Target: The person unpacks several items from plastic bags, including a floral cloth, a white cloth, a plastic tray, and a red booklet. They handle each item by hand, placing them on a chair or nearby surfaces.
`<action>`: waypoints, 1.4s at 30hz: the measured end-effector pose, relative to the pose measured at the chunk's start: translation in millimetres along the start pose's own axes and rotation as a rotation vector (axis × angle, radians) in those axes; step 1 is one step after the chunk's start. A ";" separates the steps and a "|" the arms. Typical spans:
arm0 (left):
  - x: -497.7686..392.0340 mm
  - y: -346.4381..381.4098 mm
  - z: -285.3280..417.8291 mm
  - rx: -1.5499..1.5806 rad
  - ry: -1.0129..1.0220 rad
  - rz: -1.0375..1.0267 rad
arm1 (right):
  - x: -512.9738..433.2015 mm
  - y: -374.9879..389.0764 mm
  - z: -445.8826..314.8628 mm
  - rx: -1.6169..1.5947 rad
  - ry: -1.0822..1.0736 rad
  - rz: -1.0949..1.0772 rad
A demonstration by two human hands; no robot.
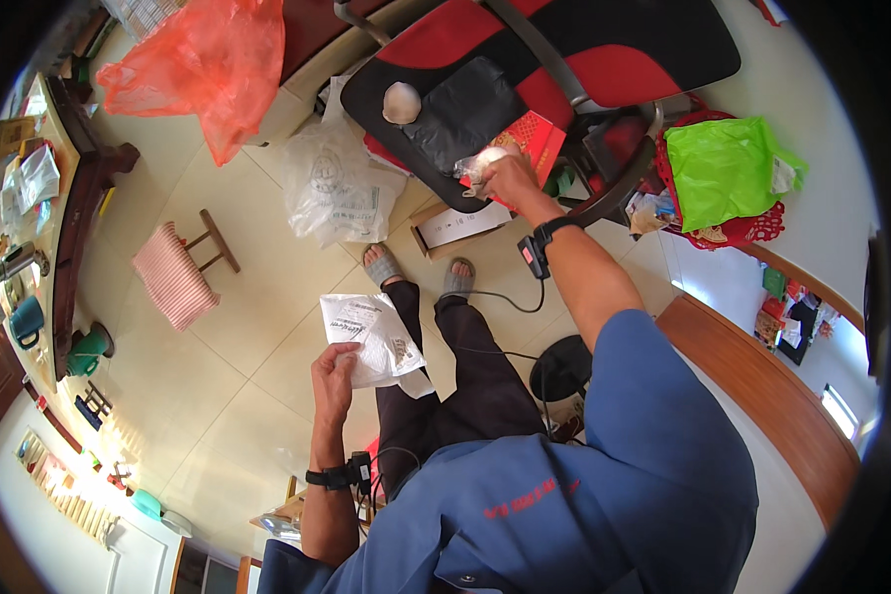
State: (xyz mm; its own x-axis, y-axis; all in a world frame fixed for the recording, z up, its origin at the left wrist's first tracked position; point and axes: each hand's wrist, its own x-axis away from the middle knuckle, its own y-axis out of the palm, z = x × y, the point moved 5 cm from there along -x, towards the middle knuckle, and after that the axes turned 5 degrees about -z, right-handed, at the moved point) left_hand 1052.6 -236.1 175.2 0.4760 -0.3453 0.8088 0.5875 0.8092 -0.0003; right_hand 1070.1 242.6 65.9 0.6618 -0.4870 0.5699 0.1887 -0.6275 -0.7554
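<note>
My left hand (pixel 334 377) pinches the near edge of a white padded mailer (pixel 371 334) that bears printed and handwritten marks. Over the seat of a red and black chair (pixel 431 44), my right hand (pixel 511 177) has its fingers on a small clear plastic-wrapped item (pixel 479 165); whether they grip it cannot be told. Beneath that hand lies a red patterned paper packet (pixel 543 141). Beside it on the seat are a folded black plastic bag (pixel 464 111) and a round beige object (pixel 402 102).
A crumpled white plastic bag (pixel 338 185) and an open cardboard box (pixel 464 226) lie on the floor before my feet. A striped stool (pixel 176 275) stands left. A red plastic bag (pixel 215 67) is at upper left, a green bag (pixel 724 171) at right. Cables trail from my wrist devices.
</note>
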 end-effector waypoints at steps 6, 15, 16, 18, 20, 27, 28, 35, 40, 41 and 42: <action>11.8 15.0 29.3 -0.020 0.134 0.008 | 85.5 12.8 -8.5 -1.561 0.031 -0.523; 65.9 71.5 88.7 -0.002 0.378 -0.036 | 213.5 -48.4 -73.6 -2.130 -0.363 -0.888; 75.1 77.2 97.2 -0.065 0.411 -0.056 | 222.4 -52.5 -80.9 -2.074 -0.396 -0.914; 90.5 90.7 109.6 -0.110 0.428 -0.078 | 241.5 -62.3 -91.0 -1.932 -0.505 -0.922; 100.0 104.9 118.3 -0.135 0.433 -0.119 | 263.0 -67.2 -97.3 -1.689 -0.545 -1.043; 94.9 106.3 121.4 -0.056 0.306 -0.303 | 307.0 -39.2 -119.9 -1.612 -0.302 -0.922; 95.1 101.0 120.3 -0.077 0.325 -0.311 | 309.5 -33.2 -124.6 -1.637 -0.271 -0.910; 86.8 56.1 118.8 -0.145 0.289 -0.349 | 309.4 -8.9 -164.5 -1.640 -0.122 -0.823; 76.1 43.1 127.2 -0.162 0.261 -0.380 | 297.4 -4.4 -176.8 -1.607 -0.084 -0.786; 74.6 44.3 128.7 -0.166 0.253 -0.384 | 295.0 -4.4 -175.7 -1.622 -0.084 -0.786; 73.5 45.7 130.7 -0.169 0.247 -0.387 | 293.1 -4.9 -174.6 -1.651 -0.100 -0.799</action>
State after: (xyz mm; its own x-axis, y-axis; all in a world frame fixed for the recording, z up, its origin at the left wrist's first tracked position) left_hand 1028.9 -162.4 311.5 0.3305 -0.7244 0.6050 0.8402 0.5178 0.1610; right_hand 1136.4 -3.1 293.0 0.8299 0.1877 0.5254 -0.3381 -0.5800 0.7412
